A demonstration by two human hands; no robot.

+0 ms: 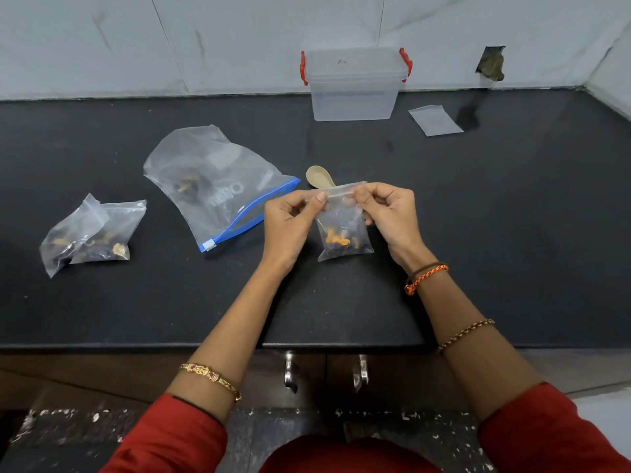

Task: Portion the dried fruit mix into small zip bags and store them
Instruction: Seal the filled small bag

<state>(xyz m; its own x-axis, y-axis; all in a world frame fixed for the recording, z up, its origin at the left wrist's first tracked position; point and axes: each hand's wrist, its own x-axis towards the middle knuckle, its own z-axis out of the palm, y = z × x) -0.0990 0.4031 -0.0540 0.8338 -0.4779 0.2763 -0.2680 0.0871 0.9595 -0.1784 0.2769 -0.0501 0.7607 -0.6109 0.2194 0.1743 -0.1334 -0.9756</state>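
Observation:
A small clear zip bag (pixel 343 233) with dark and orange dried fruit in its bottom hangs upright just above the black counter. My left hand (pixel 290 227) pinches the left end of its zip strip, and my right hand (pixel 389 213) pinches the right end. A large zip bag with a blue slider (pixel 211 186) lies to the left, holding a little dark fruit. Two small filled bags (pixel 90 235) lie together at the far left. A beige spoon (pixel 319 177) rests behind the held bag, its handle hidden by my hands.
A clear storage box with red latches (pixel 355 85) stands closed against the back wall. A flat small zip bag (pixel 435 120) lies to its right. The black counter (pixel 512 216) ends at a front edge near my forearms, with cabinet handles (pixel 290 372) below.

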